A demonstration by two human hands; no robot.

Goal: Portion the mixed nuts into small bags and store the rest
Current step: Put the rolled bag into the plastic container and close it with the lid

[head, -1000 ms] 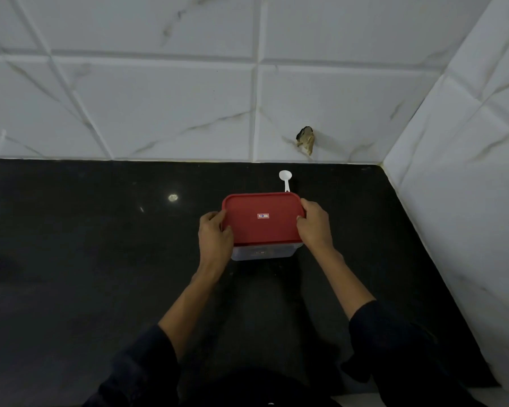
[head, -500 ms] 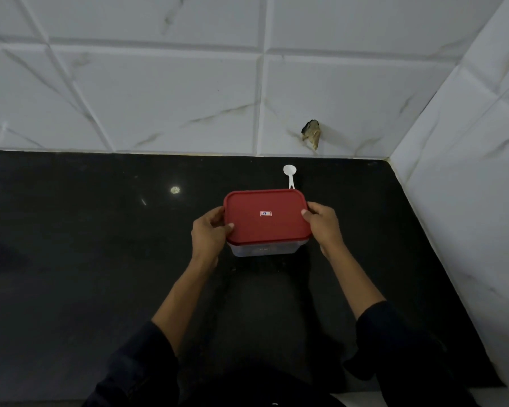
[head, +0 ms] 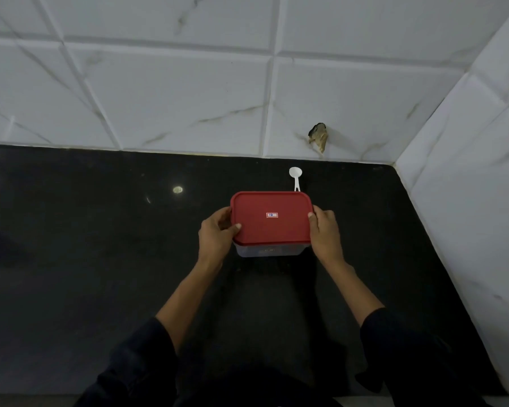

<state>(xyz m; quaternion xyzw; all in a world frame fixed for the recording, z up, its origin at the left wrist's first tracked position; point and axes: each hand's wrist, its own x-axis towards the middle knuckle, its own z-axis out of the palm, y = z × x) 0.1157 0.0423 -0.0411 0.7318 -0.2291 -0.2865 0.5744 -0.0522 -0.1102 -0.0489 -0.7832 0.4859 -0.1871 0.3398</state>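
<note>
black counter (head: 100, 259): clear tub (head: 269, 250), red lid (head: 271, 218), gripped by left hand (head: 216, 235) and right hand (head: 325, 230).

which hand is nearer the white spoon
Right. The right hand grips the container's edge just below the white spoon; the left hand grips the far side.

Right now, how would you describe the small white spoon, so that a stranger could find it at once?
Start at the black counter, near the corner where the two white tiled walls meet. Both hands grip a clear box with a red lid; just behind its far right corner lies the white spoon, bowl toward the back wall. It is the only white, loose thing on the dark top.
</note>
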